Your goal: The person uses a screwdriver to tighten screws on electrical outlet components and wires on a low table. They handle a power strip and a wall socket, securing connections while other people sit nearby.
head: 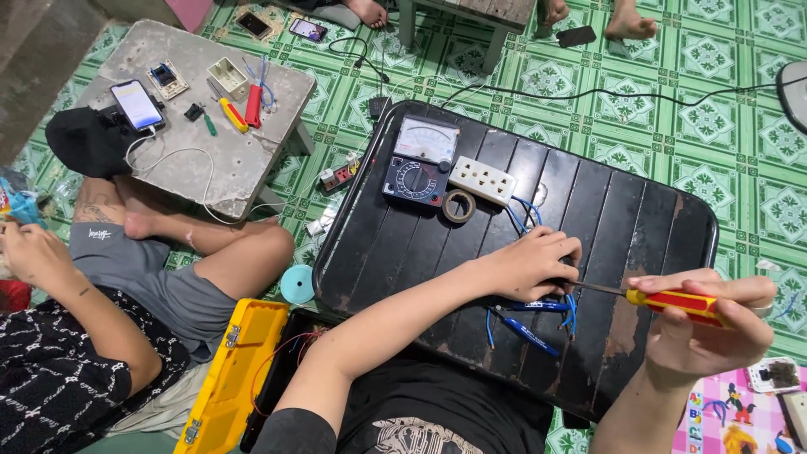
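Between right-hand fingers (pixel 672 284): red-yellow screwdriver (pixel 672 301)

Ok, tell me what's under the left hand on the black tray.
The left hand presses down on blue wires that trail out beneath it, where the screwdriver tip in the right hand points. Whatever part it grips is covered by the fingers.
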